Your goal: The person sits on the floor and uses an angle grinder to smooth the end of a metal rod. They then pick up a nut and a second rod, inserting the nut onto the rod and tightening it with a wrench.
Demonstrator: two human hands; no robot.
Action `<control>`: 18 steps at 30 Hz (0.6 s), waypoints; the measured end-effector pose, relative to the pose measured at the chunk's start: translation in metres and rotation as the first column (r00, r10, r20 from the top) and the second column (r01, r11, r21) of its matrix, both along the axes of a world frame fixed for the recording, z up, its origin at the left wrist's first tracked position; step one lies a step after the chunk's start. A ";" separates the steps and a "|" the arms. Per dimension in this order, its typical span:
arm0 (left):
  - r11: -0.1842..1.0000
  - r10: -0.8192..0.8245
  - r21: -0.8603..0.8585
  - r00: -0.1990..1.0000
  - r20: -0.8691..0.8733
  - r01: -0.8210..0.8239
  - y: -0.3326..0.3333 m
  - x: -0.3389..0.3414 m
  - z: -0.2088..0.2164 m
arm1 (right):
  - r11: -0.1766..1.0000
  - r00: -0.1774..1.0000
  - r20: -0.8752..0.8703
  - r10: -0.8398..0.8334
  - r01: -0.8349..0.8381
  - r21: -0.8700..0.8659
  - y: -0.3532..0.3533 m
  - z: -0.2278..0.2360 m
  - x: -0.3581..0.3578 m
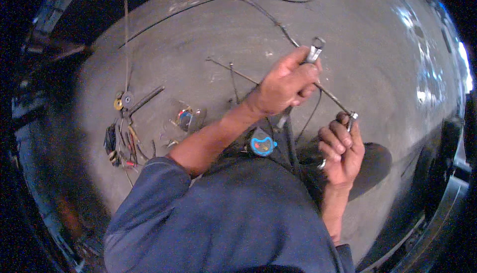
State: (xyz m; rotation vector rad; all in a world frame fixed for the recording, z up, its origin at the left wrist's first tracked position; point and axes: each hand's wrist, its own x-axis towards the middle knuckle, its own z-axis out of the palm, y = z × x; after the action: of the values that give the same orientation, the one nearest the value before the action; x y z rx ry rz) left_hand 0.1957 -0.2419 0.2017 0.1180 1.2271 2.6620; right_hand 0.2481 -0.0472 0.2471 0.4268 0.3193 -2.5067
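Observation:
My left hand (pixel 290 81) is closed in a fist around a silver wrench (pixel 316 50), whose ring end sticks out above the thumb. A long thin cable (pixel 287 33) runs from the far side into this fist. Its rod-like end (pixel 332 95) comes out toward the right hand. Lower on the right, my right hand (pixel 345 146) is closed on a second, smaller wrench (pixel 323 164), its lower tip showing below the fingers. The upper part of that wrench meets a shiny fitting (pixel 354 115) at the rod's end. The fingers partly hide this joint.
Several hand tools (pixel 129 144) lie on the grey floor (pixel 208 29) at left, beside round discs (pixel 123 100) and a dark bar (pixel 146 100). A thin rod (pixel 233 71) lies behind my left forearm. A blue-rimmed round object (pixel 262 145) sits near my lap.

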 end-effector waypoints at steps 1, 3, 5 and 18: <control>1.000 -0.020 0.012 1.000 0.013 0.020 -0.002 0.003 0.000 | 0.999 0.998 -0.038 0.041 -0.042 -0.012 -0.002 0.003 0.004; 0.996 0.047 0.068 0.984 0.171 -0.059 -0.006 0.008 0.006 | 0.991 0.988 -0.092 0.127 -0.122 0.058 0.004 0.007 0.004; 0.971 0.093 0.196 0.974 0.205 -0.134 -0.015 0.001 0.000 | 0.965 0.951 -0.233 0.203 -0.153 0.215 0.015 0.012 0.006; 0.919 -0.316 0.329 0.906 0.282 0.218 -0.036 0.007 0.006 | 0.009 0.352 -0.356 0.866 0.699 0.715 0.027 0.045 -0.043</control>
State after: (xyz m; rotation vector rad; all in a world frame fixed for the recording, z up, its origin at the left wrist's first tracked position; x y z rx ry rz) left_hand 0.2031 -0.2783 0.2077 -0.1049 0.6574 2.4674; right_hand 0.2049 -0.0202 0.2923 -0.8264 2.7070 -1.1899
